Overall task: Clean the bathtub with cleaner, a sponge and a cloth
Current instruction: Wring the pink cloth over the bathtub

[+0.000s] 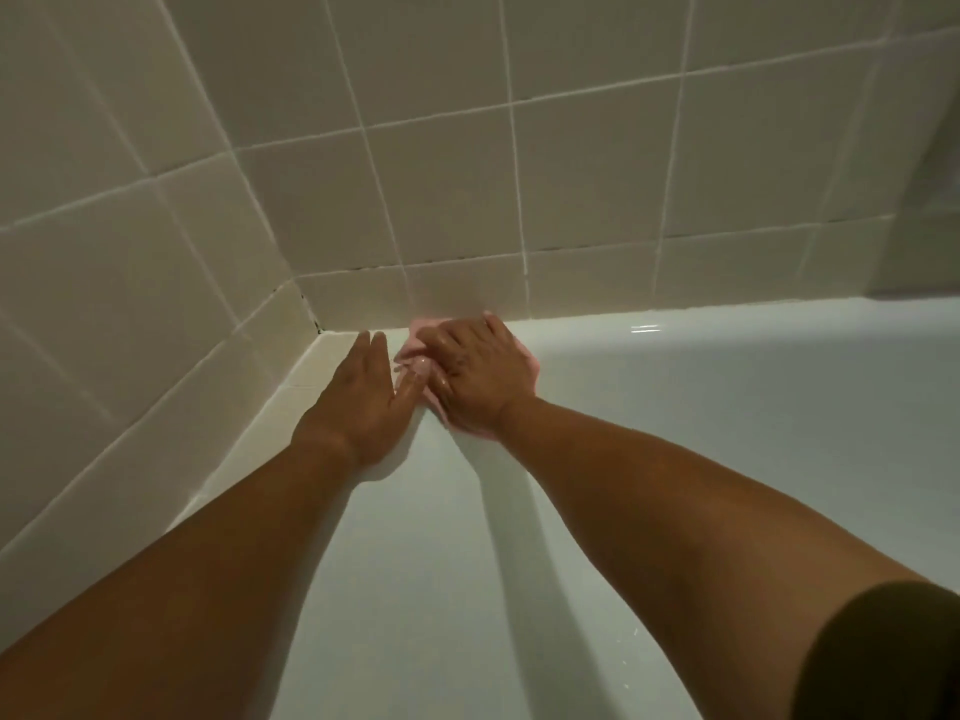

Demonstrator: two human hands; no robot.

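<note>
Step in hand looks like wiping the tub (727, 407) rim w/ the cloth, by the wall corner (313, 317). L hand (363, 392) lies flat just right of that corner, fingers straight, holding nothing. Pink cloth (422, 325) sits further right, under R hand (480, 376), fingers spread, pressing down. Nxt prob. needs a firm, even sweep along the rim.

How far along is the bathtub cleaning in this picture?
Done, it seems: the bathtub wall shows no foam or dirt, so scrubbing looks over. In hand: the right hand presses a pink cloth on the rim by the tiled corner; the left hand rests flat beside. Left: wiping the remaining rim, probably.
</note>
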